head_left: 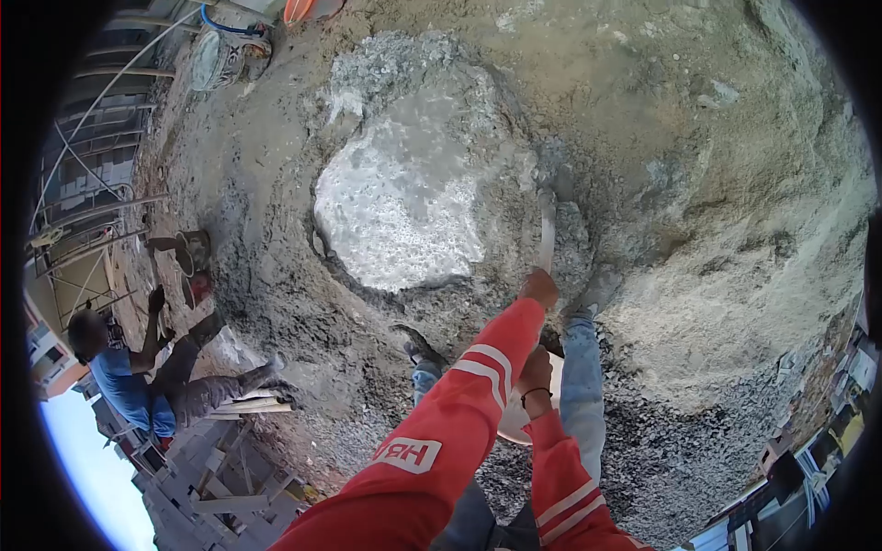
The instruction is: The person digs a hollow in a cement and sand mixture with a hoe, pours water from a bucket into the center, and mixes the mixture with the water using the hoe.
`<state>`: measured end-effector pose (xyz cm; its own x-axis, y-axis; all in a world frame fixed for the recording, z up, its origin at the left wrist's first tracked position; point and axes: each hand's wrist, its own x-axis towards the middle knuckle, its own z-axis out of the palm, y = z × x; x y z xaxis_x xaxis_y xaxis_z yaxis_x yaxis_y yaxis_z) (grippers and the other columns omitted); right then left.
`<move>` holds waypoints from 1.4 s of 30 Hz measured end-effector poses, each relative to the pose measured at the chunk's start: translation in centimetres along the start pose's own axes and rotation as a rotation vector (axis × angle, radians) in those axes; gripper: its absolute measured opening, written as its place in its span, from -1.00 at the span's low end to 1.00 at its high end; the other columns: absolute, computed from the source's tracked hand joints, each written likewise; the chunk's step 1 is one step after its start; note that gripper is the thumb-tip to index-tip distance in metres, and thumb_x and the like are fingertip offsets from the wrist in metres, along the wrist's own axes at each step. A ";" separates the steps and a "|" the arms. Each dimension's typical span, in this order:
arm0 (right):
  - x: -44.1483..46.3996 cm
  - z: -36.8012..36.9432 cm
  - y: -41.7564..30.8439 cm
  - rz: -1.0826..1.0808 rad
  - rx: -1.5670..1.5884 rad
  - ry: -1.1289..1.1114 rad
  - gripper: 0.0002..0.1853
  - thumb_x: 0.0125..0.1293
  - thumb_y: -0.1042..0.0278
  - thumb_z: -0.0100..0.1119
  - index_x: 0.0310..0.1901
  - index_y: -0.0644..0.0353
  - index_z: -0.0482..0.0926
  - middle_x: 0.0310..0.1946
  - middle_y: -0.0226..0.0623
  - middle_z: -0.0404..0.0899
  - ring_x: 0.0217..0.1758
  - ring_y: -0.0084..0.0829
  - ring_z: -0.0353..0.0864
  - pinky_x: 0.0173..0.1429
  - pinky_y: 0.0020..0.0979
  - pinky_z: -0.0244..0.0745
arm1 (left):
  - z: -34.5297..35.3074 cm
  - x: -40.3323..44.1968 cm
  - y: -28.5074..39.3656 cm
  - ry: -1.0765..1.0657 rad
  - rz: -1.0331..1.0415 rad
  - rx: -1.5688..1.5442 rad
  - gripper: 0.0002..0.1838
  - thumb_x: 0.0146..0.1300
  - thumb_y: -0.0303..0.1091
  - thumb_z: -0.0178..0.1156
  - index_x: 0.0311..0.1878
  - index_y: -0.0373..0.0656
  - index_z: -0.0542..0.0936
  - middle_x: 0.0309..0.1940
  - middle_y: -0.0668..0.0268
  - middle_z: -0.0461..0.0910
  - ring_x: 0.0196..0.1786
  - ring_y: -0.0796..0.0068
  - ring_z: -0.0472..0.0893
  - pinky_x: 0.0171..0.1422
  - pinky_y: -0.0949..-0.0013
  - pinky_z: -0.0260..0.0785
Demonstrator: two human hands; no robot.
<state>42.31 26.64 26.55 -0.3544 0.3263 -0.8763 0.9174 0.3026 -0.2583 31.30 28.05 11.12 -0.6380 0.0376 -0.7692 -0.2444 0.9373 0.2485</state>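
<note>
My left hand point(539, 287) is closed around the pale handle of a shovel point(548, 230), ahead of my body. Closer to me, my right hand point(535, 372), with a dark band at the wrist, is also closed, in line with the same handle. The shovel's head lies at the far end against grey wet mix, coated and hard to make out. Left of it spreads a pool of pale, watery mix point(404, 202), ringed by a bank of wet grey material point(395, 60). Partly hidden behind my right hand, a whitish round thing point(516, 422) sits between my legs.
A large sand heap point(735, 230) rises on the right, with dark gravel point(671, 450) below it. A person in a blue shirt point(129, 381) sits at the left near a bucket point(193, 250). Another mix-smeared bucket point(219, 60) stands upper left, near an orange object point(299, 9).
</note>
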 end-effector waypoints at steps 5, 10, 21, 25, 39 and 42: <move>0.7 -1.5 -3.2 0.057 0.415 -0.116 -0.65 0.13 0.17 0.27 -0.31 0.35 0.49 -0.56 -0.05 0.59 -0.56 -0.21 0.65 -0.52 -0.27 0.51 | -1.7 0.9 -2.9 -0.540 -0.054 -0.886 -0.82 0.04 -0.44 0.11 -0.37 -0.40 0.56 -0.55 0.06 0.58 -0.56 0.18 0.63 -0.46 0.13 0.50; -4.4 -5.6 -6.7 0.124 0.671 -0.391 -0.95 0.12 0.51 0.12 -0.39 0.23 0.44 -0.71 -0.34 0.37 -0.76 -0.47 0.37 -0.75 -0.37 0.20 | -6.1 -2.8 -3.9 -0.572 -0.264 -1.277 -0.88 0.13 -0.37 0.14 -0.44 -0.18 0.45 -0.63 0.21 0.48 -0.60 0.30 0.51 -0.49 0.20 0.45; -3.1 -15.0 7.0 -0.531 -0.258 -0.428 -0.62 0.00 0.30 0.25 -0.12 0.18 0.44 -0.40 -0.01 0.60 -0.28 0.11 0.60 -0.21 -0.08 0.48 | -6.1 -1.3 -9.9 -0.123 -0.531 -1.825 -0.88 0.17 -0.39 0.19 -0.41 -0.13 0.44 -0.61 0.34 0.32 -0.58 0.39 0.39 -0.47 0.26 0.36; 9.2 -14.6 14.3 -0.495 -0.738 -0.148 -0.58 -0.07 0.32 0.33 -0.11 0.07 0.44 -0.40 -0.16 0.63 -0.31 0.00 0.63 -0.20 -0.03 0.50 | -3.5 -0.9 -8.1 -0.059 -0.581 -1.924 -0.85 0.17 -0.41 0.21 -0.43 -0.13 0.43 -0.59 0.35 0.31 -0.56 0.40 0.38 -0.42 0.24 0.37; 0.4 -1.9 5.1 -0.501 -0.005 0.188 -0.49 0.04 0.38 0.26 0.08 0.13 0.39 -0.47 0.04 0.59 -0.35 0.11 0.61 -0.28 0.00 0.48 | -14.7 -1.5 5.1 0.047 0.172 -1.214 -0.86 0.25 -0.43 0.17 -0.29 -0.26 0.41 -0.59 0.39 0.37 -0.64 0.59 0.40 -0.59 0.44 0.34; 0.8 2.5 3.6 -0.321 0.359 0.206 -0.56 0.04 0.44 0.22 0.02 0.22 0.45 -0.42 0.08 0.60 -0.32 0.07 0.62 -0.26 -0.05 0.48 | -5.7 2.2 2.4 0.186 0.312 -0.716 -0.73 0.23 -0.35 0.18 -0.17 -0.36 0.42 -0.50 0.17 0.53 -0.51 0.35 0.60 -0.46 0.26 0.46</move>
<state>45.83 25.78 23.93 -0.6230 0.4482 -0.6411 0.7482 0.1023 -0.6555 25.15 28.41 13.37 -0.8500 0.1432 -0.5070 -0.4039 0.4407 0.8017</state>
